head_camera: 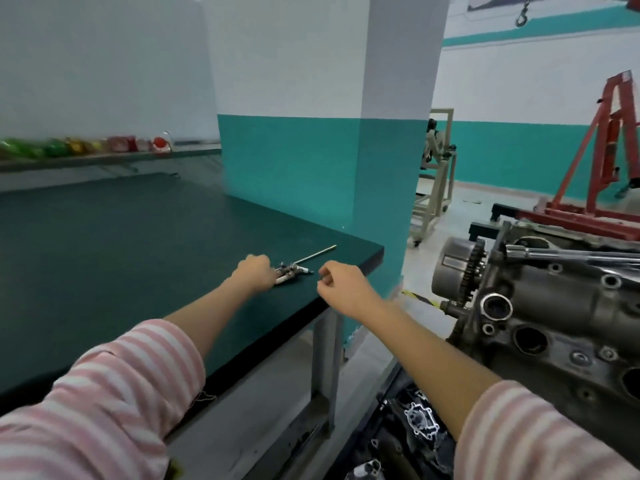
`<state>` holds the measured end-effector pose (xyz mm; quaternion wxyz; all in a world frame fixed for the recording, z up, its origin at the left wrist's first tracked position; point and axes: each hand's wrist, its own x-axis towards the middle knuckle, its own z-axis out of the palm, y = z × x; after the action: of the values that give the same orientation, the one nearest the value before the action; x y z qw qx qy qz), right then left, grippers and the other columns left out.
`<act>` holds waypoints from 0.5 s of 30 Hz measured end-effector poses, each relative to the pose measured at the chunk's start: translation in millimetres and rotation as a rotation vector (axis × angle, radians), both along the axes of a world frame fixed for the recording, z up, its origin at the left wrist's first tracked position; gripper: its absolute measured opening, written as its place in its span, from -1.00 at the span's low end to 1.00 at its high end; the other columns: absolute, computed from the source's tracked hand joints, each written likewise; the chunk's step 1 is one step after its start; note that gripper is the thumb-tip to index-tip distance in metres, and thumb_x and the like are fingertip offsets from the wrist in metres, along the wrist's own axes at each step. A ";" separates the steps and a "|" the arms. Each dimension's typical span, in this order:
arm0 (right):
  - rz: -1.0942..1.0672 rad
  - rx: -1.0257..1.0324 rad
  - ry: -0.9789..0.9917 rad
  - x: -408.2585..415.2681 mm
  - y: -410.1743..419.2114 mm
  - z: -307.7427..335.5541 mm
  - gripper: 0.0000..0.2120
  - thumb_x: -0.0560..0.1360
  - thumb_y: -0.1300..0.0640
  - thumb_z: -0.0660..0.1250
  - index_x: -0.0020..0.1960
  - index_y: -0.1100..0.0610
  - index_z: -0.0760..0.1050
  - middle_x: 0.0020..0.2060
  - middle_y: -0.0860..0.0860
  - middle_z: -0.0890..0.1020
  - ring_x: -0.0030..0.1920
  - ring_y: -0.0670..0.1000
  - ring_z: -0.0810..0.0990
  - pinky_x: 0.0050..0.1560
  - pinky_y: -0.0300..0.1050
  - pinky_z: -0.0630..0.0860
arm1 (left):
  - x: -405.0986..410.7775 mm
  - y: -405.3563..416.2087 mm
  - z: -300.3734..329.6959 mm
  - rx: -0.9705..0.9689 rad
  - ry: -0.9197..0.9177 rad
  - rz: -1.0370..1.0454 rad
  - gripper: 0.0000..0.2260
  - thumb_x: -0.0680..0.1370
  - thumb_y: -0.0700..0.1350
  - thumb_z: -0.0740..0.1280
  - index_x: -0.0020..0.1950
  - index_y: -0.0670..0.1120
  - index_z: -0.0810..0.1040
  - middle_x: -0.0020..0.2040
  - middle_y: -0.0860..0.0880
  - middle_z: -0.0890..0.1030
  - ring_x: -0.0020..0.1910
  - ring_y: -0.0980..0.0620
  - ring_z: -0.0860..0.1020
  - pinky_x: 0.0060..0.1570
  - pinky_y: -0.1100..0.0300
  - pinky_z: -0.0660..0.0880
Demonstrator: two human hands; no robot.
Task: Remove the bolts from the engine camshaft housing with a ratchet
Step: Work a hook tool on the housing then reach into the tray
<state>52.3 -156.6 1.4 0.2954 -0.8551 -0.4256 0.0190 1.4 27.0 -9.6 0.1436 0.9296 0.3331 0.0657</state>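
Head view: left hand (pixel 254 273) grips metal bolts (pixel 291 271) on dark table (pixel 138 244).

Two bare forearms in pink-and-white striped sleeves are reaching forward from the bottom of the view. The left hand (pixel 254 273) is lying furthest out, knuckles up, its fingers curling round a small cluster of bolts (pixel 291 273). The right hand (pixel 341 285) is hovering just beside it, wrist slightly raised, fingers bending inward with thumb and forefinger meeting in a small pinching grip; whether anything sits between them cannot be told.
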 end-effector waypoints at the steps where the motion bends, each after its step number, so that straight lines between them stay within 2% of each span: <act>1: 0.016 -0.004 0.029 3.0 10.6 -8.1 -0.69 0.52 0.18 0.18 0.23 0.24 0.43 0.10 0.17 0.57 0.12 0.15 0.51 0.17 0.01 0.42 | -2.6 8.3 -4.9 0.023 0.019 0.039 -0.75 0.59 -0.12 0.11 0.09 -0.27 0.47 0.20 -0.29 0.44 0.16 -0.26 0.45 0.11 0.01 0.40; 3: 0.070 -0.028 0.038 6.5 30.7 -24.0 -0.64 0.53 0.18 0.18 0.31 0.23 0.40 0.19 0.17 0.53 0.20 0.14 0.48 0.22 -0.04 0.38 | -6.3 23.7 -14.1 0.061 0.058 0.093 -0.72 0.59 -0.14 0.09 0.21 -0.26 0.42 0.25 -0.27 0.38 0.22 -0.25 0.39 0.18 -0.01 0.37; 6: 0.119 -0.084 0.007 4.8 59.2 -42.7 -0.62 0.55 0.16 0.19 0.34 0.22 0.37 0.24 0.19 0.49 0.26 0.15 0.43 0.24 -0.08 0.35 | -8.0 41.9 -27.1 0.115 0.133 0.109 -0.74 0.59 -0.18 0.09 0.22 -0.25 0.40 0.26 -0.24 0.35 0.24 -0.22 0.36 0.21 -0.02 0.36; 12: 0.131 -0.134 -0.060 -9.5 92.1 -62.2 -0.74 0.53 0.16 0.19 0.10 0.31 0.49 0.15 0.21 0.47 0.19 0.20 0.39 0.14 -0.04 0.37 | -7.7 49.9 -34.8 0.316 0.170 0.048 -0.79 0.58 -0.25 0.12 0.21 -0.19 0.35 0.21 -0.17 0.41 0.22 -0.15 0.39 0.08 0.03 0.41; 15: 0.127 -0.105 -0.077 -14.0 93.2 -67.8 -0.70 0.55 0.17 0.14 0.18 0.30 0.47 0.19 0.19 0.44 0.23 0.18 0.34 0.23 -0.04 0.32 | -14.7 56.3 -34.4 0.298 0.163 0.025 -0.81 0.61 -0.19 0.11 0.18 -0.22 0.36 0.20 -0.19 0.43 0.20 -0.16 0.41 0.10 0.01 0.41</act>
<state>38.3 -63.4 -66.4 0.2318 -0.8407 -0.4887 0.0269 -13.4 83.3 -44.0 -0.0243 0.9387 0.3415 0.0407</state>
